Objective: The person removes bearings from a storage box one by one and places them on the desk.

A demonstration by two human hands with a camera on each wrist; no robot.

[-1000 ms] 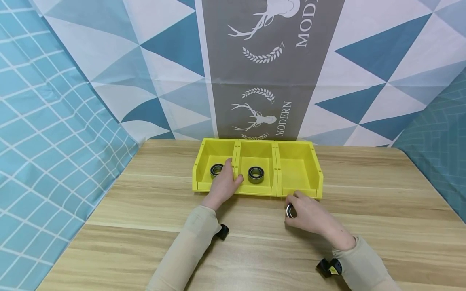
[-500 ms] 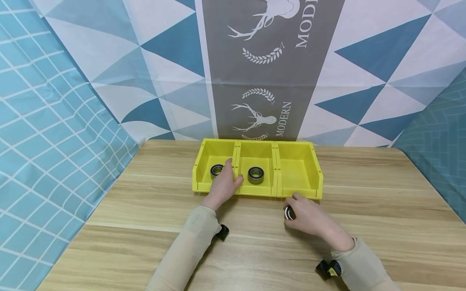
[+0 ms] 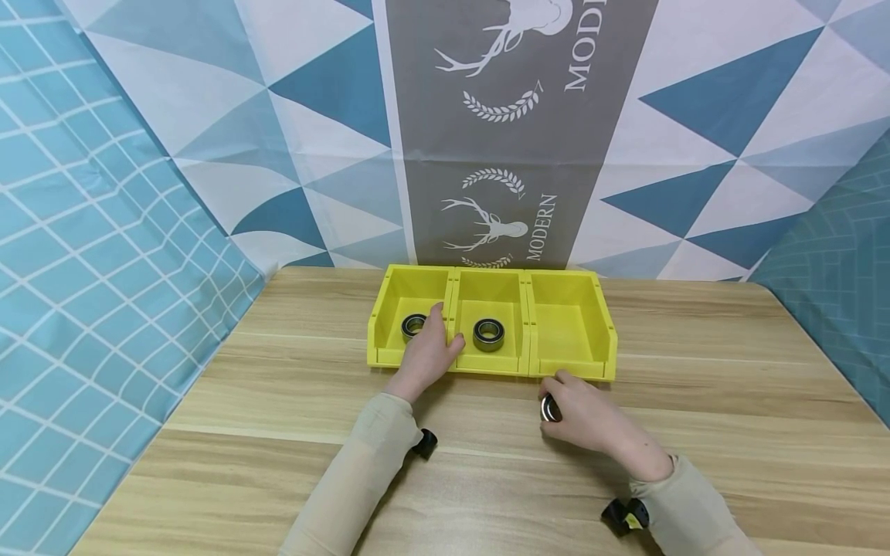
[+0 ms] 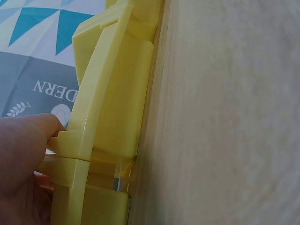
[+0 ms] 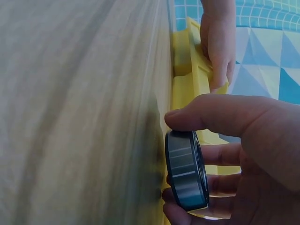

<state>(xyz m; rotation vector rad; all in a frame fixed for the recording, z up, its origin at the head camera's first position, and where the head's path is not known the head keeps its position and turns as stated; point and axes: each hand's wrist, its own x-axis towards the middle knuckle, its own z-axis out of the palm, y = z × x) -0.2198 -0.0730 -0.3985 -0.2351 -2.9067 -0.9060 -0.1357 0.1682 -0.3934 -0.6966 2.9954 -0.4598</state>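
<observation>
Three yellow storage bins (image 3: pixel 565 340) stand joined side by side on the table. One ball bearing (image 3: pixel 489 334) lies flat in the middle bin; another bearing (image 3: pixel 413 326) is in the left bin, partly behind my left hand (image 3: pixel 426 355). That hand grips the walls where the left and middle bins meet, and the left wrist view shows the thumb (image 4: pixel 44 124) on one side of them. In front of the right bin, my right hand (image 3: pixel 584 413) holds a third bearing (image 5: pixel 183 171) on edge, between thumb and fingers, close to the tabletop.
The wood-grain table (image 3: pixel 278 471) reaches back to a patterned cloth wall (image 3: pixel 334 131). Blue gridded cloth (image 3: pixel 90 255) hangs along the left side. Black wrist-worn devices sit under both sleeves (image 3: pixel 378 448).
My right hand has shifted slightly left and towards me with the bearing. The left hand and the bins have not visibly moved.
</observation>
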